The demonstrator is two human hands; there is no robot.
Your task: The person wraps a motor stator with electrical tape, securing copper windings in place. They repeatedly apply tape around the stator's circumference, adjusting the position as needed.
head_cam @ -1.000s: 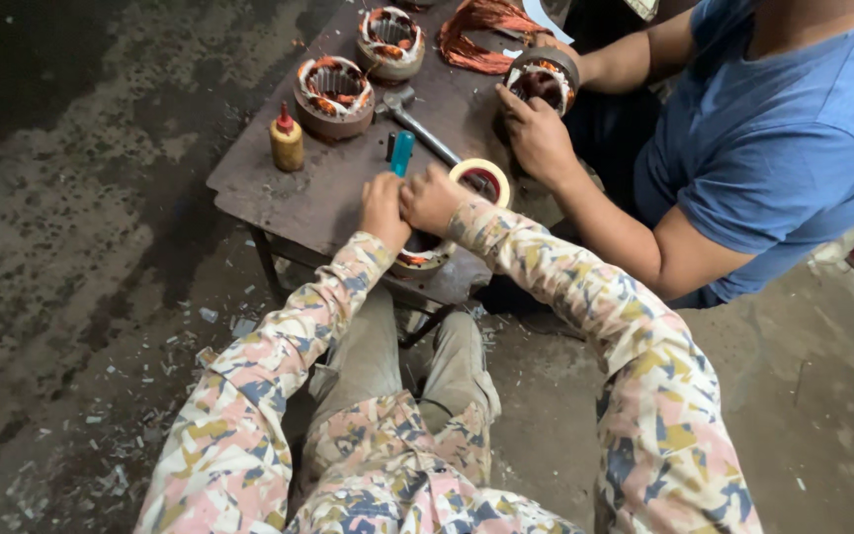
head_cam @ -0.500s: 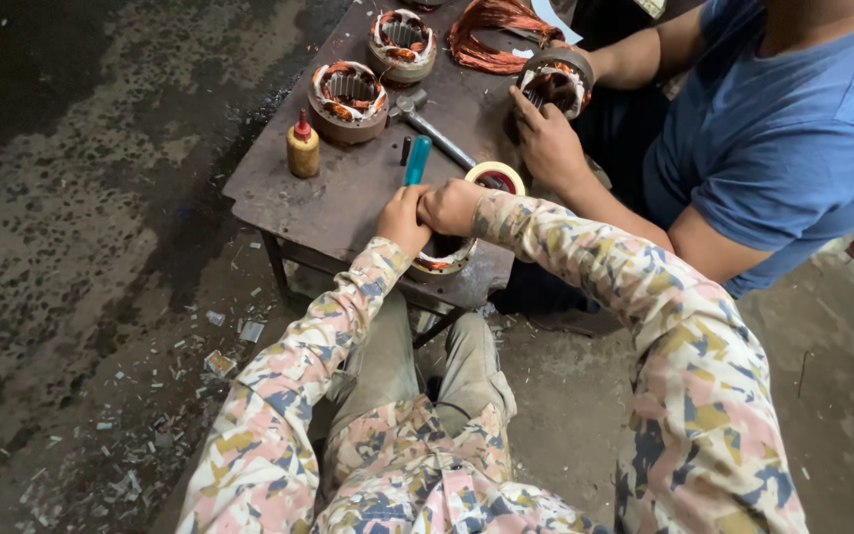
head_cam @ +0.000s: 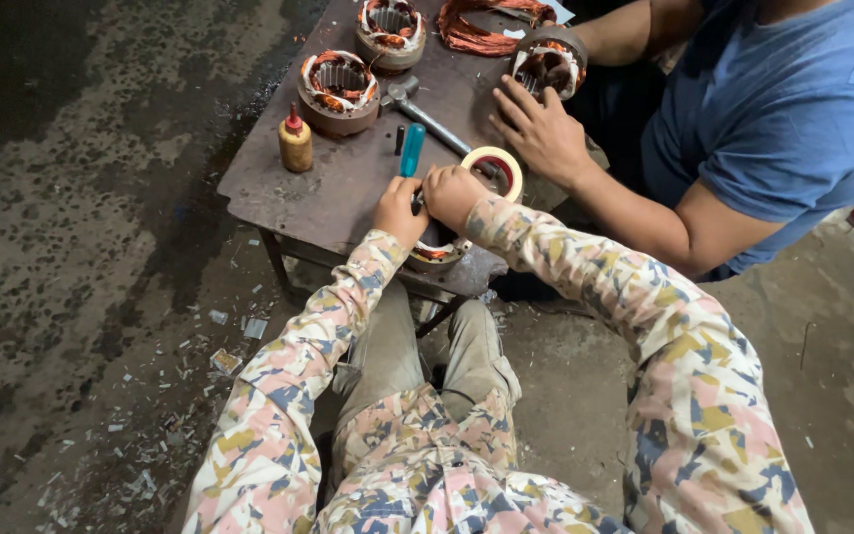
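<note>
I had both hands, left [head_cam: 399, 210] and right [head_cam: 450, 194], clamped on the stator [head_cam: 434, 250] at the bench [head_cam: 348, 188] edge, mid-winding work; next I judged needed the screwdriver [head_cam: 411, 150] beside it.

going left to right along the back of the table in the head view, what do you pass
small yellow bottle with red cap → stator with copper windings → second stator → loose coil of copper wire → third stator under the co-worker's arm
</note>
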